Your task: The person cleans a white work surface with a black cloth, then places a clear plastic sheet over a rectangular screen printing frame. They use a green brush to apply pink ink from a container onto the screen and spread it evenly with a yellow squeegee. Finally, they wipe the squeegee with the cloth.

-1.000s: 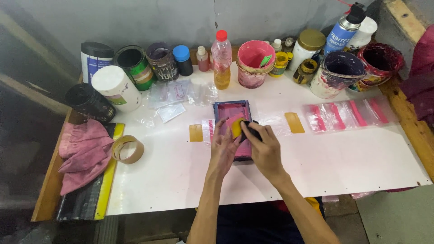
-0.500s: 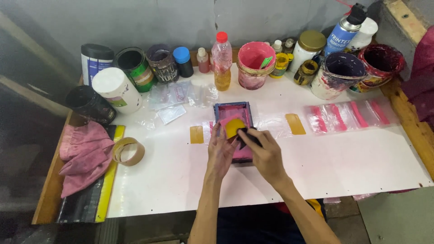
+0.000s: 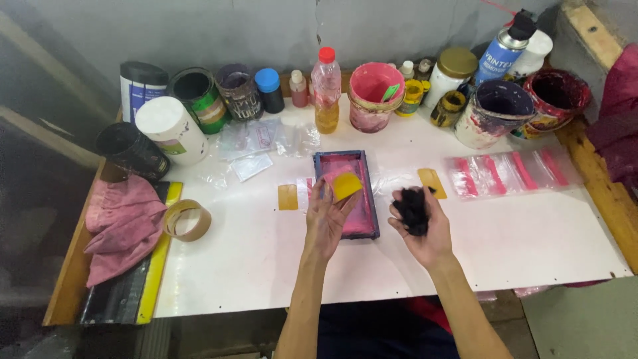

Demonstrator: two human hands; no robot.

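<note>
A small pink screen in a dark blue frame lies flat in the middle of the white table. My left hand rests on the frame's left side and holds a yellow piece over the pink mesh. My right hand is just right of the frame, lifted a little off the table, with its fingers closed around a black wad.
Paint tubs, jars, a bottle of amber liquid and a spray can line the back edge. Clear bags with pink strips lie at right. A tape roll and pink cloth sit left. Yellow cards flank the frame.
My right hand has moved off the screen to the right, carrying the black wad. The left hand now holds the yellow piece alone on the screen.
</note>
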